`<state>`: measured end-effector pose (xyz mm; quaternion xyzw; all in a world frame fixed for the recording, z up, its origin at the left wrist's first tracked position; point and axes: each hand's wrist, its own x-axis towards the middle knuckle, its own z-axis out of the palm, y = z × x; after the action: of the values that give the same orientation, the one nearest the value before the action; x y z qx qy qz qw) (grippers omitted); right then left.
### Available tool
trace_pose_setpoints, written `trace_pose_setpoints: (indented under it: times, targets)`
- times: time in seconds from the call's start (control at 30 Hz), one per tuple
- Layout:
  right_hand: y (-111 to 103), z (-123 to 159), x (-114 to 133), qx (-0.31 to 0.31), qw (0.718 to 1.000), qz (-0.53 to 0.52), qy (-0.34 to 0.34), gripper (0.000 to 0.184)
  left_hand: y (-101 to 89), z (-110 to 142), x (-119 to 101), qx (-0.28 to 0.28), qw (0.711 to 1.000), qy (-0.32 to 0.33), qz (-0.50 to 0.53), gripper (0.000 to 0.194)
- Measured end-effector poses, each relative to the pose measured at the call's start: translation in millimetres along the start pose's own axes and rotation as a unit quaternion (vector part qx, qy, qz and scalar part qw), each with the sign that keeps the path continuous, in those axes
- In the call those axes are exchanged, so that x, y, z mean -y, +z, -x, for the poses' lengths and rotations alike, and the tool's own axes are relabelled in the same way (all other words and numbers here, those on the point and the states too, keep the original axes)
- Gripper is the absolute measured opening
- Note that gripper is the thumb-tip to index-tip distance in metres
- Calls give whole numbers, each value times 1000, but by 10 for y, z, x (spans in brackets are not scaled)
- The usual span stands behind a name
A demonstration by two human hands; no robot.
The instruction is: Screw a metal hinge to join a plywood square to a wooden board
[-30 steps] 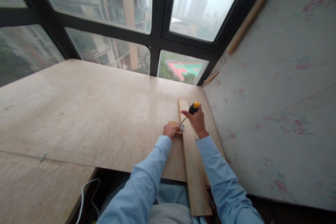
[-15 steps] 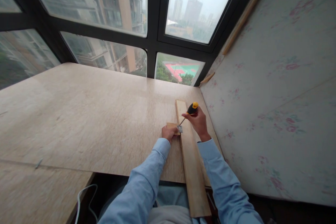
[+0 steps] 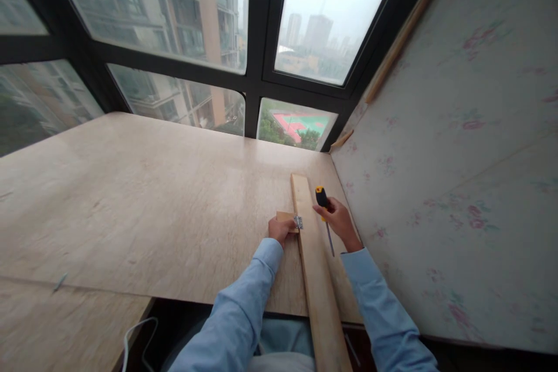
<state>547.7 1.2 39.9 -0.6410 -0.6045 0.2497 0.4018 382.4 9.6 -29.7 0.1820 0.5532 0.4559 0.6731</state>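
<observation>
In my right hand (image 3: 341,222) is a screwdriver (image 3: 321,197) with a black and yellow handle, its shaft slanting down toward me over the right side of a long wooden board (image 3: 314,279). My left hand (image 3: 280,228) is closed on a small wooden block (image 3: 285,216) lying against the board's left edge. A silver metal hinge (image 3: 298,222) spans the joint between block and board, close to my left fingertips. The screwdriver's tip is apart from the hinge. Whether screws sit in the hinge is too small to tell.
The board lies on a beige stone-patterned ledge (image 3: 174,203) and juts past its front edge toward me. A papered wall (image 3: 436,186) stands close on the right, dark-framed windows (image 3: 253,40) behind. A white cable (image 3: 139,325) hangs at the lower left.
My right hand has pulled the screwdriver off the hinge, moving right and toward me, and its shaft has swung from pointing left to pointing down. My left hand stays at the block.
</observation>
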Motion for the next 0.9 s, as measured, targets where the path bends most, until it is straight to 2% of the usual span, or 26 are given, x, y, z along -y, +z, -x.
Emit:
trace_pose_setpoints:
  times: [0.1,0.27,0.4,0.53,0.67,0.73,0.8,0.9]
  targets:
    - [-77,106,-265,39,993,111,30,41,-5,-7,-12,0,1000,-3,0,29]
    - [-158,235,-599,35,963,251,88,29,-18,-13,-34,7,1000,-17,-10,30]
    - [-96,285,-693,37,961,250,113,26,-29,11,-46,19,1000,-17,-13,30]
    - [-2,300,-677,44,966,236,94,27,-40,34,-42,31,999,-10,-6,29]
    - [0,324,-694,32,957,278,76,30,-36,28,-17,36,999,-8,-6,26]
    - [-44,344,-733,41,955,285,70,37,-34,16,2,34,999,-9,-8,27]
    - [-108,355,-777,66,957,272,75,54,-39,-2,28,32,999,-13,-9,30]
    - [-204,334,-830,106,950,261,131,76,-57,-53,86,32,999,-20,-16,33]
